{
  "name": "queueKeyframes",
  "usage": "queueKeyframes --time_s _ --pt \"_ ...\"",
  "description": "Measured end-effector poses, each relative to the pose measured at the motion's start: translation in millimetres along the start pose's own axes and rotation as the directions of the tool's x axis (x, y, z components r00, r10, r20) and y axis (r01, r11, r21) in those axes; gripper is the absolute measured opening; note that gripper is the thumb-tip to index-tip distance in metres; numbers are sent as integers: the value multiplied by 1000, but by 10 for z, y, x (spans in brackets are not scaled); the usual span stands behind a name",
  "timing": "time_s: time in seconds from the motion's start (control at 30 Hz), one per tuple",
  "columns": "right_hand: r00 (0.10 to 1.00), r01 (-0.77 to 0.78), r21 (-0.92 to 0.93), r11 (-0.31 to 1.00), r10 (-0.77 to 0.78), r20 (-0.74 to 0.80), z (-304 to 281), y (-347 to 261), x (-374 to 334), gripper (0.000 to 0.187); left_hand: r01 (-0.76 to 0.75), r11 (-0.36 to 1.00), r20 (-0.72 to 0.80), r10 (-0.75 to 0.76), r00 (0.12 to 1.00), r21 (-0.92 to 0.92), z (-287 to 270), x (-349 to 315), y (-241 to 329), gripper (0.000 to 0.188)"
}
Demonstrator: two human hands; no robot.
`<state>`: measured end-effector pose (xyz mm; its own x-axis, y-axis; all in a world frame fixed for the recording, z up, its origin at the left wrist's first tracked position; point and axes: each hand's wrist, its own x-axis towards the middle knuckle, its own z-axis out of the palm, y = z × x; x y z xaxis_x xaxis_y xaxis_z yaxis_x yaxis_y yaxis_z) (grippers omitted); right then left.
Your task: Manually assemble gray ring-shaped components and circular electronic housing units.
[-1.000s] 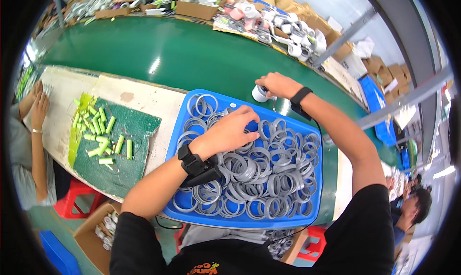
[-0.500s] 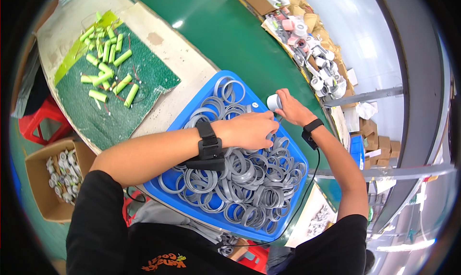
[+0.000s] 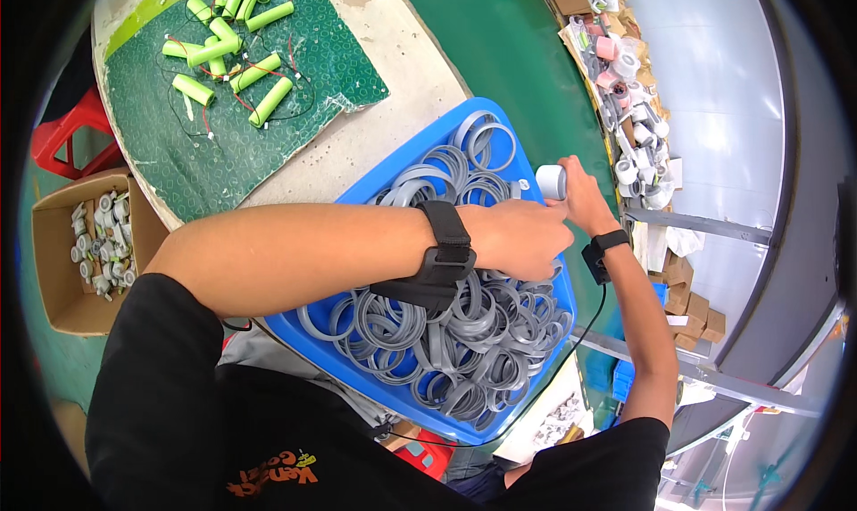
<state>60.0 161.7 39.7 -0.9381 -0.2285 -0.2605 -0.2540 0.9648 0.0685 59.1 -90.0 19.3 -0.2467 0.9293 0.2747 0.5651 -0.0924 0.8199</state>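
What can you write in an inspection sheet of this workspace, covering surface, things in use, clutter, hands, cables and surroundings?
Surface: pale worktop, with a brown patch; green mat on it, ragged at one corner.
Things in use: white cylindrical part, held up; blue tray with many loose grey rings.
Clutter: light-green cylinders with thin wires, scattered on the mat.
Hands: right hand holds the white part; left hand is over the tray, its grip hidden.
Cables: black cable runs from the right wristband past the tray.
Surroundings: red stool; cardboard box containing small parts.
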Motion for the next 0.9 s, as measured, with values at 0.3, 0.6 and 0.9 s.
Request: queueKeyframes --time_s 0.3,0.6,0.9 --pt "992 -31 6 1000 31 -126 -82 -69 -50 66 -20 1000 45 20 999 -6 -125 35 156 32" --pt "769 64 218 974 91 -633 -1310 -1281 -554 66 -14 794 -509 402 761 608 -909 -253 833 76" --pt "805 393 390 833 -107 -583 -2072 -1934 -1010 73 -235 903 -392 375 840 360 -1256 -536 1304 81"
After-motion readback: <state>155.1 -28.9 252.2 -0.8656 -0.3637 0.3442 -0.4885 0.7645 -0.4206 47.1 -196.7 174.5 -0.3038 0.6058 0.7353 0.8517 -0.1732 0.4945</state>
